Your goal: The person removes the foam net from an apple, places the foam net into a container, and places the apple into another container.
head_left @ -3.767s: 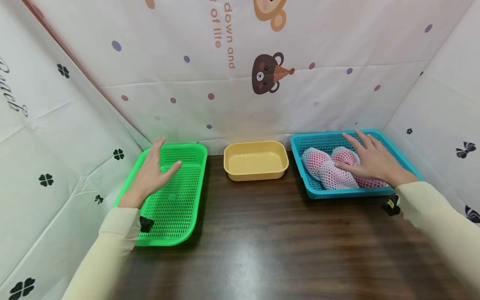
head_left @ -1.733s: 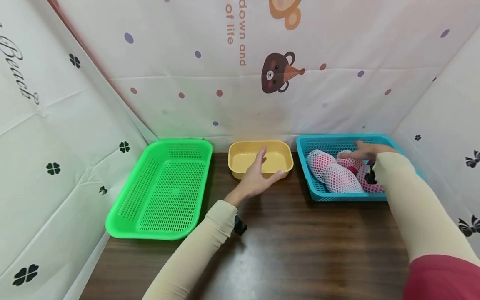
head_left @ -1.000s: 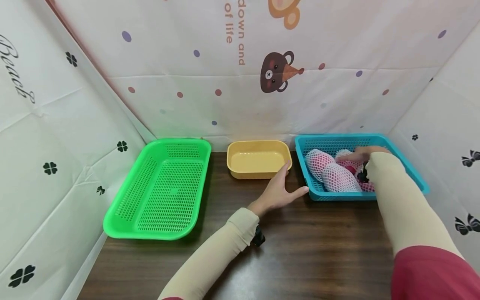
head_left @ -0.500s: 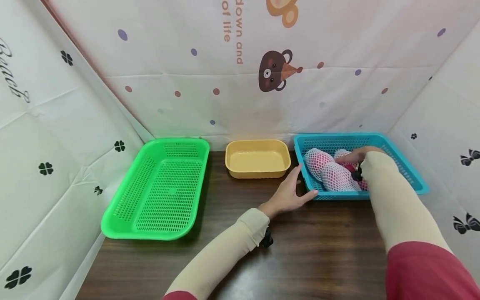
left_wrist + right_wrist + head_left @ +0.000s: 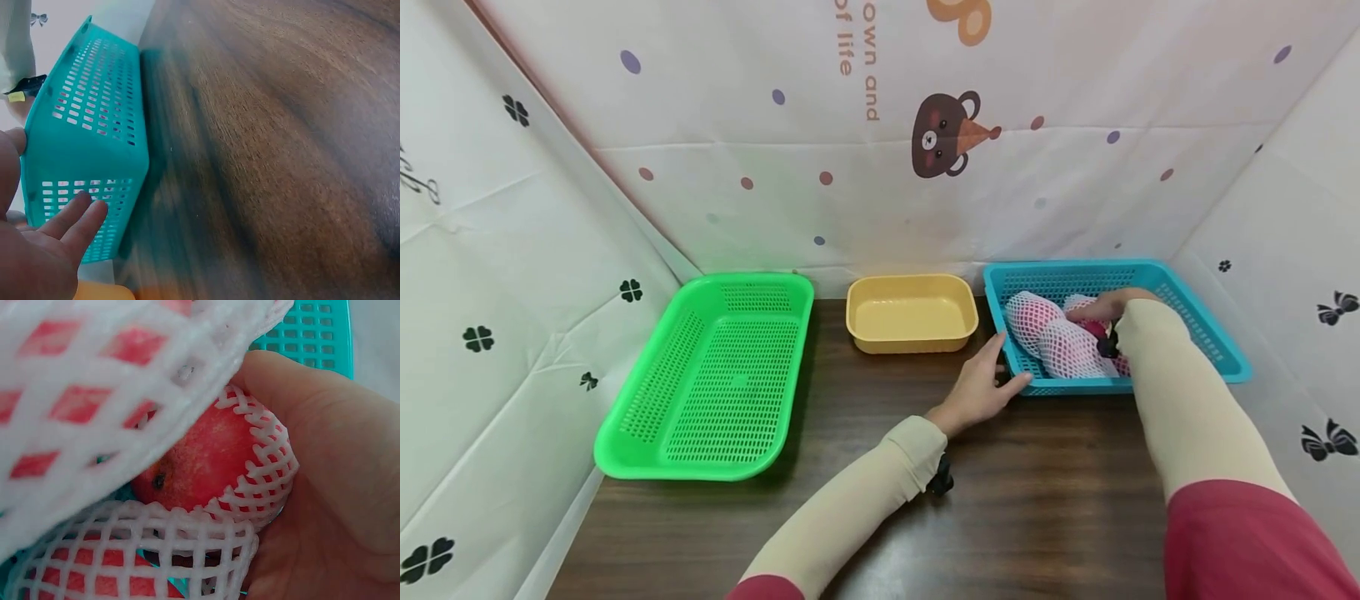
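In the head view my left hand is at the near left corner of the blue basket. The left wrist view shows straight fingers against the basket's outer wall, with the thumb by the rim. My right hand reaches inside the basket. The right wrist view has its palm and thumb curled round a red apple, whose white foam net leaves part of the skin bare. More apples in foam nets lie beside it, one close to the right wrist camera. The right sleeve hides part of the basket.
A yellow rectangular bin stands at the back, left of the blue basket. Farther left is a large green basket with a perforated bottom. All stand on a dark wooden table, before a printed white cloth.
My left hand has moved right from over the green basket to the blue basket's corner. My right hand has lowered into the blue basket and now grips an apple.
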Action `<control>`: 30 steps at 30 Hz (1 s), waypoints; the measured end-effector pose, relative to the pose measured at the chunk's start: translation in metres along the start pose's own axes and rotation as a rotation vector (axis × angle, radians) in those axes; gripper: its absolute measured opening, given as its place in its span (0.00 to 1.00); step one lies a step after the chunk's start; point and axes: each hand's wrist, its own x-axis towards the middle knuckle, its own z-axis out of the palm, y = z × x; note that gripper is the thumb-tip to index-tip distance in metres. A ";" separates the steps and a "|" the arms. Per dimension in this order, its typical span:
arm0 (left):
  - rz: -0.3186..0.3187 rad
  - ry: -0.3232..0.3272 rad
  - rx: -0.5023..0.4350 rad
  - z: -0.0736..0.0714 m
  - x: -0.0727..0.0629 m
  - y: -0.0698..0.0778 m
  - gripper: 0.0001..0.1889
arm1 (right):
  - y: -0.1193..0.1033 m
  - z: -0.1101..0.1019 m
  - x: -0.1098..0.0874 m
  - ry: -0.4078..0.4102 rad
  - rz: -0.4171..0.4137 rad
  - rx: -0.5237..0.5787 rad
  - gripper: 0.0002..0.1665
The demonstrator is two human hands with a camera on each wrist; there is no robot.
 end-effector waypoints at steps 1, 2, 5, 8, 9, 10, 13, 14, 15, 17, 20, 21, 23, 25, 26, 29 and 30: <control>0.001 0.001 0.007 0.000 0.000 -0.001 0.42 | 0.000 0.000 0.001 0.004 -0.004 -0.007 0.68; 0.003 0.001 0.014 0.000 0.000 -0.001 0.42 | 0.001 -0.001 0.001 0.007 -0.010 -0.013 0.68; 0.010 0.000 0.024 0.001 0.000 -0.003 0.43 | 0.001 -0.001 0.001 0.013 -0.006 -0.017 0.68; 0.007 0.003 0.029 0.002 0.000 -0.005 0.43 | 0.001 -0.002 0.001 0.007 -0.005 -0.021 0.68; 0.004 0.004 0.028 0.003 0.000 -0.005 0.43 | 0.000 -0.002 0.001 0.005 -0.001 -0.021 0.67; 0.001 0.005 0.027 0.003 0.000 -0.004 0.43 | 0.000 -0.003 0.001 0.003 -0.002 -0.029 0.67; -0.004 0.006 0.027 0.003 -0.001 -0.004 0.43 | 0.000 -0.004 0.002 0.008 -0.005 -0.057 0.66; -0.003 0.006 0.028 0.003 -0.001 -0.003 0.43 | 0.000 -0.005 0.002 0.012 -0.005 -0.065 0.65; -0.001 0.006 0.027 0.003 -0.001 -0.003 0.43 | 0.000 -0.005 0.002 0.015 -0.006 -0.071 0.66; 0.002 0.008 0.027 0.003 0.000 -0.003 0.43 | 0.001 -0.006 0.002 0.021 -0.010 -0.079 0.66; 0.004 0.012 0.027 0.003 -0.001 -0.002 0.43 | 0.002 -0.006 0.002 0.035 -0.014 -0.082 0.66; 0.001 0.014 0.027 0.003 -0.001 -0.002 0.43 | 0.001 -0.005 0.002 0.043 -0.014 -0.079 0.66; -0.008 0.016 0.029 0.002 -0.002 -0.003 0.43 | 0.001 -0.004 0.003 0.065 -0.010 -0.077 0.66; -0.017 0.020 0.031 0.002 -0.003 -0.003 0.43 | 0.001 -0.002 0.005 0.092 -0.011 -0.083 0.67; -0.019 0.021 0.032 0.003 -0.003 -0.003 0.43 | 0.001 -0.001 0.005 0.101 -0.013 -0.086 0.67; -0.017 0.023 0.029 0.002 -0.004 -0.004 0.43 | 0.002 0.000 0.006 0.136 -0.030 -0.098 0.68; -0.015 0.024 0.026 0.002 -0.004 -0.005 0.43 | 0.002 0.001 0.005 0.147 -0.040 -0.100 0.68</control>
